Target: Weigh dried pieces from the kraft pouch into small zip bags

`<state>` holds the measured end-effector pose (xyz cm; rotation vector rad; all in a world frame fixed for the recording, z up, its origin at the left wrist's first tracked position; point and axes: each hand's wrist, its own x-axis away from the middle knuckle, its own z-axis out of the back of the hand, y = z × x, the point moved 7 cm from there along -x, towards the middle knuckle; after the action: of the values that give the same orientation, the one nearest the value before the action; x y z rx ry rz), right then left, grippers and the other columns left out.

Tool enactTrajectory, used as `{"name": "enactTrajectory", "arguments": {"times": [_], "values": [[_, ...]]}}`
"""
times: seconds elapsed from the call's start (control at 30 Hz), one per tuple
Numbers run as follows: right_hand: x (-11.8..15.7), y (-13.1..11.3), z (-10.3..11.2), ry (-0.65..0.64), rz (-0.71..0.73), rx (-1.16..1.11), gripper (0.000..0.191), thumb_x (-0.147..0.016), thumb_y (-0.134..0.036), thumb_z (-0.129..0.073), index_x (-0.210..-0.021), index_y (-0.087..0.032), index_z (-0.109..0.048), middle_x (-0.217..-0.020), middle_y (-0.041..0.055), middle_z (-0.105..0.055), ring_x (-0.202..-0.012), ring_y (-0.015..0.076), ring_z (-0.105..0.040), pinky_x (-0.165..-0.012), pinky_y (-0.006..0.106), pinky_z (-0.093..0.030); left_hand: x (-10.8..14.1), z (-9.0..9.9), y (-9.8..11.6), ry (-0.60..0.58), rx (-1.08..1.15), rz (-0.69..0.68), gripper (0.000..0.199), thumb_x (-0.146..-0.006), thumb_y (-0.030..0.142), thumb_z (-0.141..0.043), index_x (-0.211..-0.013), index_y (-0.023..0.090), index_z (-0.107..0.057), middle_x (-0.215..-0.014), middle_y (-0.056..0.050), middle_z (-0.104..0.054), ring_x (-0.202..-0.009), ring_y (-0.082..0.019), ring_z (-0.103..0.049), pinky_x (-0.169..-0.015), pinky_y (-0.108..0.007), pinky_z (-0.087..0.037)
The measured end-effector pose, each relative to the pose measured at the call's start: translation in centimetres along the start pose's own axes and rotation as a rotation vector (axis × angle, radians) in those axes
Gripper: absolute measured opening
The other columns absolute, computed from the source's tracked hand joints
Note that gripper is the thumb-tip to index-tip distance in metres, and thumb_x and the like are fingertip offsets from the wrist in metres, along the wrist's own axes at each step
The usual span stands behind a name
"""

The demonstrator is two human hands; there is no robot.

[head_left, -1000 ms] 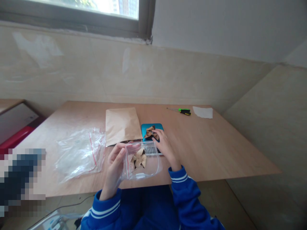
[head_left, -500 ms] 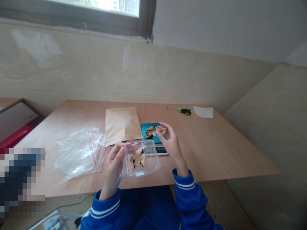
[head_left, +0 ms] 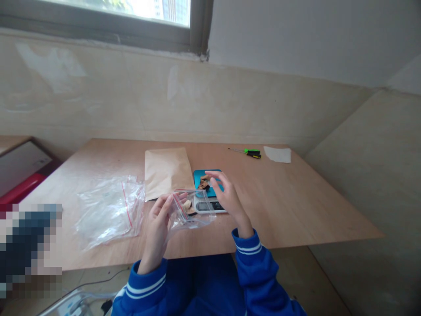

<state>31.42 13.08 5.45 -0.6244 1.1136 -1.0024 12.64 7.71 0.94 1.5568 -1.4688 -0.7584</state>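
Note:
My left hand pinches a clear zip bag by its left side, near the red seal strip. Inside the bag is a piece of dried citrus peel, pale with dark edges. Behind the bag stands a small digital scale with a blue top and a grey front panel. Brown pieces of dried peel lie on its blue top. Over the scale's right part is my right hand, its fingers apart and their tips close to that peel. The bag partly covers the scale's panel.
A brown paper bag lies left of the scale, on something dark. Further left is a pile of clear zip bags. Screwdrivers and a white paper piece lie at the back right of the wooden table.
My right hand has moved left over the scale, and the peel piece it held no longer shows in its fingers. The zip bag has tilted and folded in my left hand.

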Motion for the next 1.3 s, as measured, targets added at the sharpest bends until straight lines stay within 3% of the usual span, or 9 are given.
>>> {"name": "enactTrajectory", "arguments": {"times": [0.13,0.3,0.5,0.73,0.83,0.97,1.03,1.17,1.3], "values": [[0.2,2.8,-1.9,-0.106,0.035,0.224,0.027,-0.092,-0.017,-0.047,-0.113,-0.023,-0.063,-0.119,0.0072,-0.063,-0.118,0.0205,-0.053,-0.105,0.039,-0.041,0.1,0.2,0.3,-0.007,-0.006,-0.009,0.030,-0.078,0.041,-0.069,-0.094,0.016,-0.065,-0.100,-0.009,-0.073,-0.100,-0.025,-0.068,-0.082,-0.032,-0.054],[0.9,4.1,-3.5,-0.189,0.059,0.373,0.026,-0.087,-0.012,-0.055,-0.110,-0.020,-0.065,-0.119,0.0095,-0.060,-0.117,0.0239,-0.052,-0.104,0.042,-0.041,0.2,0.2,0.6,-0.012,-0.003,-0.027,0.028,-0.078,0.041,-0.069,-0.091,0.016,-0.065,-0.097,-0.008,-0.074,-0.101,-0.025,-0.068,-0.089,-0.035,-0.052],[0.7,4.1,-2.7,-0.159,0.037,0.344,0.030,-0.087,-0.004,-0.048,-0.100,-0.021,-0.069,-0.105,0.0066,-0.065,-0.106,0.0201,-0.058,-0.097,0.036,-0.047,0.3,0.2,0.7,-0.028,0.020,-0.036,0.030,-0.079,0.042,-0.069,-0.093,0.016,-0.067,-0.098,-0.008,-0.074,-0.099,-0.025,-0.069,-0.094,-0.039,-0.050],[0.6,3.9,-0.8,-0.019,-0.059,0.171,0.016,-0.085,-0.018,-0.058,-0.095,-0.020,-0.071,-0.099,0.0070,-0.071,-0.094,0.0207,-0.066,-0.088,0.037,-0.052,0.4,0.5,0.9,-0.051,0.036,-0.065,0.025,-0.080,0.040,-0.068,-0.090,0.017,-0.069,-0.098,-0.007,-0.074,-0.095,-0.023,-0.070,-0.092,-0.035,-0.052],[0.5,3.0,0.3,0.081,-0.130,-0.011,0.017,-0.084,-0.027,-0.063,-0.097,-0.019,-0.069,-0.100,0.0073,-0.072,-0.089,0.0201,-0.068,-0.085,0.036,-0.055,0.4,0.7,0.8,-0.062,0.046,-0.076,0.026,-0.081,0.039,-0.067,-0.094,0.017,-0.069,-0.100,-0.008,-0.074,-0.098,-0.024,-0.070,-0.094,-0.036,-0.051],[0.6,-0.4,1.8,0.166,-0.123,-0.238,0.020,-0.082,-0.031,-0.067,-0.099,-0.020,-0.068,-0.099,0.0053,-0.073,-0.091,0.0191,-0.069,-0.086,0.035,-0.056,0.3,0.6,0.8,-0.073,0.065,-0.069,0.026,-0.080,0.039,-0.069,-0.094,0.017,-0.068,-0.103,-0.008,-0.074,-0.102,-0.025,-0.068,-0.096,-0.037,-0.050],[0.8,-2.4,2.0,0.122,-0.094,-0.302,0.021,-0.083,-0.032,-0.068,-0.102,-0.022,-0.068,-0.102,0.0042,-0.072,-0.094,0.0182,-0.068,-0.087,0.033,-0.056,0.2,0.5,0.7,-0.058,0.068,-0.053,0.026,-0.079,0.040,-0.069,-0.092,0.018,-0.068,-0.101,-0.008,-0.074,-0.099,-0.024,-0.069,-0.094,-0.036,-0.051],[1.2,-5.9,0.8,-0.139,-0.030,-0.305,0.026,-0.086,-0.040,-0.063,-0.107,-0.025,-0.068,-0.111,0.0038,-0.070,-0.103,0.0188,-0.065,-0.090,0.034,-0.055,0.3,0.5,0.8,-0.023,0.049,-0.047,0.029,-0.077,0.043,-0.070,-0.090,0.017,-0.068,-0.100,-0.008,-0.074,-0.094,-0.024,-0.071,-0.091,-0.036,-0.052],[0.8,-5.7,1.0,-0.087,-0.048,-0.246,0.030,-0.095,-0.044,-0.047,-0.103,-0.024,-0.068,-0.106,0.0040,-0.071,-0.099,0.0181,-0.066,-0.090,0.034,-0.054,0.4,0.4,1.0,-0.038,0.043,-0.067,0.028,-0.077,0.042,-0.070,-0.090,0.018,-0.068,-0.099,-0.008,-0.074,-0.096,-0.025,-0.070,-0.091,-0.038,-0.052]]}}
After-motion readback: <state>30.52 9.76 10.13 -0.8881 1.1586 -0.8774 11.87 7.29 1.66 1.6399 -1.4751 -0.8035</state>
